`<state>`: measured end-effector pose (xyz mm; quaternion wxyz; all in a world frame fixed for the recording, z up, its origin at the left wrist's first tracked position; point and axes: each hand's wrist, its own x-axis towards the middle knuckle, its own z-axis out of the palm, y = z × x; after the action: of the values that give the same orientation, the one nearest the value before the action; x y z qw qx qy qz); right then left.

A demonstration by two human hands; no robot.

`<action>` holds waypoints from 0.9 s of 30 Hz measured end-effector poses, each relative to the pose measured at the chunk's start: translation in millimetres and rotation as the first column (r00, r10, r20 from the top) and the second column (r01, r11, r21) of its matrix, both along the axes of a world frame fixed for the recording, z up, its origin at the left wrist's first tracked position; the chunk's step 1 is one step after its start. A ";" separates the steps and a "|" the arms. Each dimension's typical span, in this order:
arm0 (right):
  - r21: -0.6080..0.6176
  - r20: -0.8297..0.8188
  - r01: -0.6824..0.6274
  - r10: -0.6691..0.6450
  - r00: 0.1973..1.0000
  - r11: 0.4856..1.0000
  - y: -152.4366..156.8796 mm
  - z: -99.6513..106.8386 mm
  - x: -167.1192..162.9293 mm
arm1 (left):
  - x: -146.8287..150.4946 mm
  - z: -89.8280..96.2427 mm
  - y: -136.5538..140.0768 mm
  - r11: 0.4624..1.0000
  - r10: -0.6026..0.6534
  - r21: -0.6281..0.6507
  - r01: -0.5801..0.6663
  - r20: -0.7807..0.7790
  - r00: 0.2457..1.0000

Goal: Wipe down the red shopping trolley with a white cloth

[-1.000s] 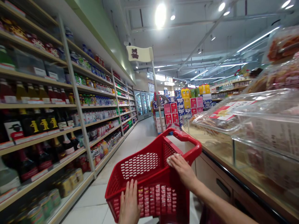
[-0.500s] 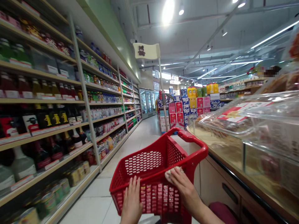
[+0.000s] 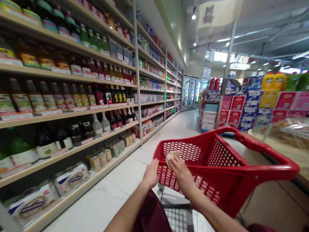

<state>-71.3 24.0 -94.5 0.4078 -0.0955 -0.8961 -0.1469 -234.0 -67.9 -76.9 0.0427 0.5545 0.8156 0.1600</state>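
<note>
A red plastic shopping cart (image 3: 234, 174) with a perforated basket stands right in front of me, its handle toward the right. My left hand (image 3: 151, 173) lies on the outside of the basket's left end corner, fingers extended and together, holding no object. Under the fingers of my right hand (image 3: 180, 174) is a crumpled whitish cloth (image 3: 173, 157), pressed over the near top rim of the basket. The inside of the basket shows only in part. Below it is the cart's grey lower frame (image 3: 176, 206).
Shelves of bottles and cans (image 3: 103, 112) run along the left. A pale tiled aisle (image 3: 116, 190) leads to glass-door fridges (image 3: 190, 91). Stacked drink cartons (image 3: 238, 108) stand behind the cart, beside a pole (image 3: 227, 67). A display counter (image 3: 270, 135) with clear packages borders the right.
My view has swung left. My right hand has slid the cloth along the rim from near the handle toward the left end. My left hand remains at that end's corner.
</note>
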 end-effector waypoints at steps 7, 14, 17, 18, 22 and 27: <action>-0.042 0.208 -0.021 0.029 0.978 0.999 -15.7 -70.3 -18.8 | -14.4 -5.0 -3.9 0.980 -0.143 0.162 0.116 0.161 0.977; 0.146 -0.005 -0.108 0.110 0.994 0.983 -2.8 -43.2 -47.4 | -14.5 0.2 -13.3 0.970 -0.155 0.213 0.115 0.183 0.971; 0.249 -0.048 -0.167 0.184 0.982 0.954 10.7 -84.9 -26.5 | -8.7 5.6 -15.2 0.983 -0.122 0.155 0.095 0.175 0.977; 0.279 -0.053 -0.206 0.230 0.972 0.938 16.1 -91.9 -17.7 | -6.0 7.9 -13.0 0.986 -0.119 0.135 0.095 0.175 0.977; 0.135 0.007 -0.122 0.122 0.992 0.983 30.7 -64.3 11.2 | 8.1 17.5 6.1 0.989 -0.141 0.082 0.126 0.205 0.969; -0.036 -0.009 -0.111 0.111 0.994 0.993 29.5 -56.4 30.2 | 25.0 18.3 22.4 0.976 -0.199 0.136 0.169 0.253 0.947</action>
<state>-41.1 53.5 -151.0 0.4167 -0.0535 -0.9011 -0.1075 -208.9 -45.4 -58.6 0.1350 0.6035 0.7368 0.2735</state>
